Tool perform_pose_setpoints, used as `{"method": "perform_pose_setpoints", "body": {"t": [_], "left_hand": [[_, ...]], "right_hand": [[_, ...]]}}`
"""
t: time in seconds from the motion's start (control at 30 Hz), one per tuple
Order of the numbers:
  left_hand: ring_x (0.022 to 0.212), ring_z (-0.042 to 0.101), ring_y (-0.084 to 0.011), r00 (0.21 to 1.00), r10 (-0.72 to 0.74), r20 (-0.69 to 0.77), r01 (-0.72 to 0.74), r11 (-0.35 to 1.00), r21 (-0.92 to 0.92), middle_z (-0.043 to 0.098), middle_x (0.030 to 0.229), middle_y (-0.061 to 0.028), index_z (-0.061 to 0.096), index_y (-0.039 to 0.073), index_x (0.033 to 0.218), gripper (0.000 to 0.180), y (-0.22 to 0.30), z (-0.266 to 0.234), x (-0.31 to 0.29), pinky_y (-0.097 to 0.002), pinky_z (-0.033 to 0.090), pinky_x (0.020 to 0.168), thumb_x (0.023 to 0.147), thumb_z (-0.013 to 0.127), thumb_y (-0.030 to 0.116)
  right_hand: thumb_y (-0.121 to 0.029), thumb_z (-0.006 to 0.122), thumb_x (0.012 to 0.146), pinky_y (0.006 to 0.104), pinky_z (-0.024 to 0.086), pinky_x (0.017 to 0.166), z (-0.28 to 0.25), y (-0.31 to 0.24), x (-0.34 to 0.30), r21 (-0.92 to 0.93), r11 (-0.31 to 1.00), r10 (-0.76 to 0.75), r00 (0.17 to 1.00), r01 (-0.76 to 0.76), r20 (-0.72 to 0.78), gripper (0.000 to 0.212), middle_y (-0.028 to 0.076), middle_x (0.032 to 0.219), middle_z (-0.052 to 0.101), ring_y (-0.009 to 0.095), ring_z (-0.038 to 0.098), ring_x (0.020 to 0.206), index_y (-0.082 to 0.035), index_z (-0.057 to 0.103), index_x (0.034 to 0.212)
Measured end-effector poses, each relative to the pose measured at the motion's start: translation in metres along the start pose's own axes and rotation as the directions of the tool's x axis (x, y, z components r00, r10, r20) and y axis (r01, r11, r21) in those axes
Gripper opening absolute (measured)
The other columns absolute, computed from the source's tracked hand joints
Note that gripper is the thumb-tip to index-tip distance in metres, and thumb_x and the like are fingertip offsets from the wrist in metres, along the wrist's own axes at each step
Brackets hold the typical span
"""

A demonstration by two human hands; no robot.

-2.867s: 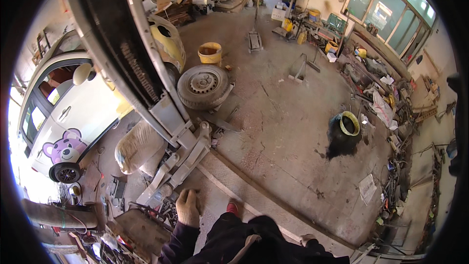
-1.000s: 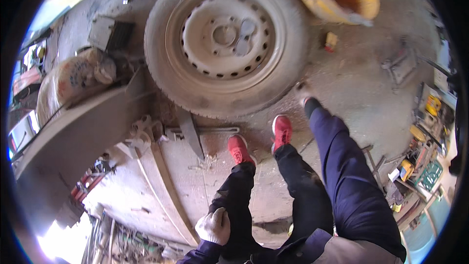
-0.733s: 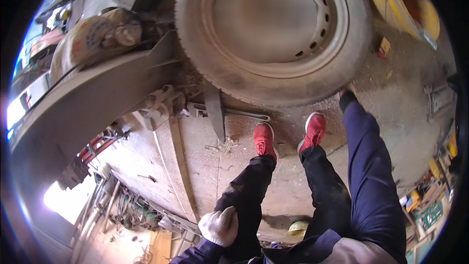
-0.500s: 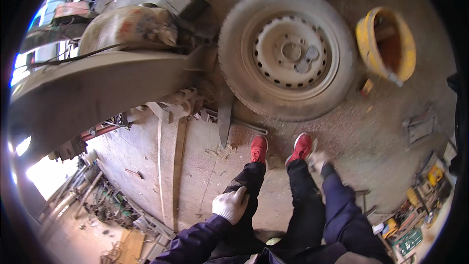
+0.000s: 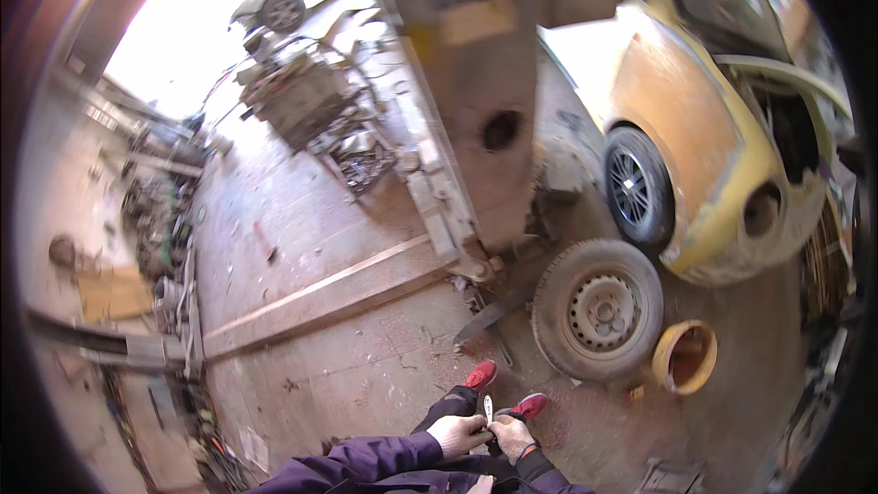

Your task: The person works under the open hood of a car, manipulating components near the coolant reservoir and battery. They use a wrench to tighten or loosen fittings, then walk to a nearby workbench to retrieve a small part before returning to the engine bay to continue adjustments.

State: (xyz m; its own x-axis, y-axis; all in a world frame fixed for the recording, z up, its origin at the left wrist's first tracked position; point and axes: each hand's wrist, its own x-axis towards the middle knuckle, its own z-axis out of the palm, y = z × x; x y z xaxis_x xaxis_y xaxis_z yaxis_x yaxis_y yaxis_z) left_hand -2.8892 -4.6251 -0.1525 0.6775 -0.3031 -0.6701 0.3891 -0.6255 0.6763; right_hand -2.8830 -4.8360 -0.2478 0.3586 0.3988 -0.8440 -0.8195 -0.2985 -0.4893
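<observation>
My left hand [image 5: 455, 436], in a white knit glove, is closed in front of my body, its fingertips meeting those of my right hand. My right hand [image 5: 513, 437], also gloved, is closed and bent inward. Between the fingertips a slim, whitish, flat-looking tool [image 5: 489, 410] points away from me; its lower end is hidden by the fingers and its exact kind is too small to make out. My red shoes [image 5: 481, 375] stand just beyond the hands.
A loose wheel [image 5: 599, 309] lies ahead to the right, beside a yellow bucket [image 5: 685, 357]. A partly sanded yellow car [image 5: 681, 119] stands behind it. A lift post [image 5: 476, 110] rises from a raised floor beam [image 5: 320, 300]. Scrap parts [image 5: 151, 210] line the left side.
My view has swung up and left, bringing the car and lift post into sight. My hands, apart before, have come together, with the slim tool now showing between them.
</observation>
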Motion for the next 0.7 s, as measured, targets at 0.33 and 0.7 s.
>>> {"method": "perform_pose_setpoints", "body": {"t": [0.33, 0.7], "left_hand": [[0.067, 0.049, -0.0092, 0.999, 0.0, -0.052, -0.048, 0.367, -0.929, 0.055, 0.078, 0.0042, 0.069, 0.008, 0.103, 0.036, -0.076, -0.145, -0.078, -0.0284, 0.037, 0.06, 0.119, 0.056, 0.037], [0.076, 0.059, -0.0079, 0.913, -0.165, -0.373, -0.255, 0.483, -0.838, 0.067, 0.084, 0.0019, 0.074, 0.003, 0.098, 0.027, -0.133, -0.373, -0.225, -0.0282, 0.049, 0.068, 0.113, 0.067, 0.026]], "right_hand": [[-0.014, 0.083, 0.096, 0.0431, 0.057, 0.112, 0.124, -0.203, -0.036, -0.727, 0.264, -0.801, 0.564, 0.634, 0.201, 0.052, 0.025, 0.148, 0.066, 0.034, 0.067, 0.134, 0.005, 0.068, 0.143], [-0.02, 0.067, 0.115, 0.0303, 0.055, 0.103, 0.369, -0.346, 0.064, -0.191, 0.915, -0.204, 0.815, 0.356, 0.542, 0.023, 0.001, 0.119, 0.07, 0.011, 0.066, 0.113, -0.004, 0.065, 0.131]]}}
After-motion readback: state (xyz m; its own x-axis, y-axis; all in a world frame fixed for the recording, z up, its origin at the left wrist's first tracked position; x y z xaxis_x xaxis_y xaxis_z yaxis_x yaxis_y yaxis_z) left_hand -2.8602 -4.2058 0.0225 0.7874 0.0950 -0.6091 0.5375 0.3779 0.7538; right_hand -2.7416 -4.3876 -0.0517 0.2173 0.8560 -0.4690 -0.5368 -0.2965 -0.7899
